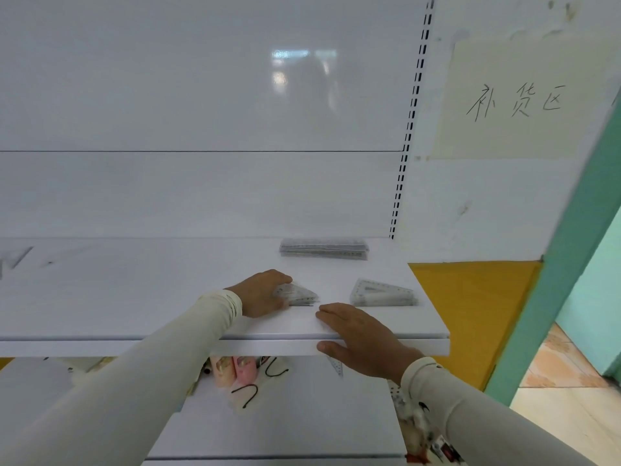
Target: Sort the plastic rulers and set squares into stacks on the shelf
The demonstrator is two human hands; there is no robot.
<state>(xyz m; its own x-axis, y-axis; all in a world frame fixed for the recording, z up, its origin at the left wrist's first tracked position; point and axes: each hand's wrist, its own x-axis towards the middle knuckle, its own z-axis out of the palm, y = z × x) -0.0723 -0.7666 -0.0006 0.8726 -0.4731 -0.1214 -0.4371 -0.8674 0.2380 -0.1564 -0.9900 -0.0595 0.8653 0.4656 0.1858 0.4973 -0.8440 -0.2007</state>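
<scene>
The left hand (pixel 260 292) hides part of a set-square stack (pixel 300 294), markings blurred.

Bright, even light; window glare on back panel (pixel 302 65); soft, curved wide-angle edges.

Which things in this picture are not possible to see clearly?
- Head view: the left hand covers part of its set squares; their count is unclear.
- The ruler stack at the back: markings too small.
- The shelf edge hides part of the set square below.
</scene>
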